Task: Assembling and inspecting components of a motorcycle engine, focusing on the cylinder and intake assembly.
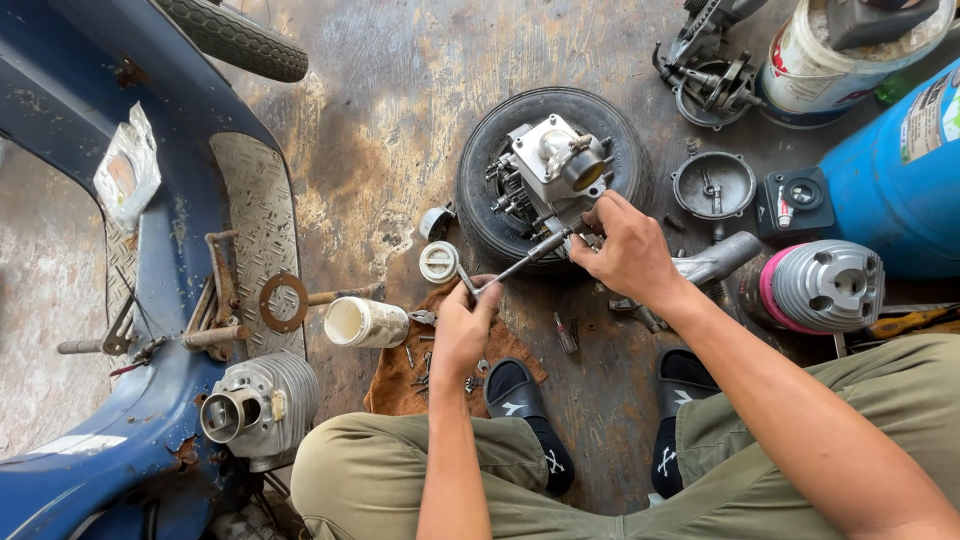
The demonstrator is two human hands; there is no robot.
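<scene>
A small metal engine block rests on a black tyre lying flat on the floor. My right hand grips the head end of a long metal socket wrench against the block's near side. Around the wrench's handle end, just left of the tyre, my left hand is closed. A brown rag with several small bolts and tools lies under my left hand.
A blue scooter body with a finned cylinder fills the left. A white tin and white cap lie beside the rag. Right: blue drum, pink-rimmed cylinder, round cover, white bucket.
</scene>
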